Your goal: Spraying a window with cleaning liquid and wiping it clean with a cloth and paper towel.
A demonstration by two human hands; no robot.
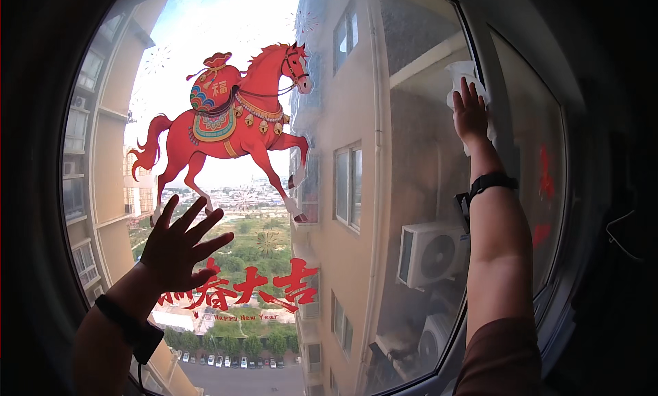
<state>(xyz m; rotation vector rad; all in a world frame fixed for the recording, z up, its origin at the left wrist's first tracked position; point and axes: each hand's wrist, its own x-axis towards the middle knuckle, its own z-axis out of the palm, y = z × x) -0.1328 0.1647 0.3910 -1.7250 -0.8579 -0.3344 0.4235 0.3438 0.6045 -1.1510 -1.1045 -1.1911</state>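
My right hand point(470, 110) lies flat over a white cloth or wipe point(459, 73) at the upper right edge of the window pane, beside the frame. My left hand point(180, 249) is spread, fingers apart, in front of the glass at lower left, with nothing in it; whether it touches the pane I cannot tell. A red horse window sticker point(226, 128) carrying a sack is on the glass above it. Red character lettering point(252, 288) runs below the horse, its left end partly behind my left hand. Dark straps with small devices sit on both wrists.
The window frame point(496, 97) runs down the right side, with another pane point(529, 139) bearing red stickers beyond it. Faint firework decals point(268, 241) dot the glass. Outside stand a building wall point(344, 118), air-conditioner units point(432, 254) and parked cars far below.
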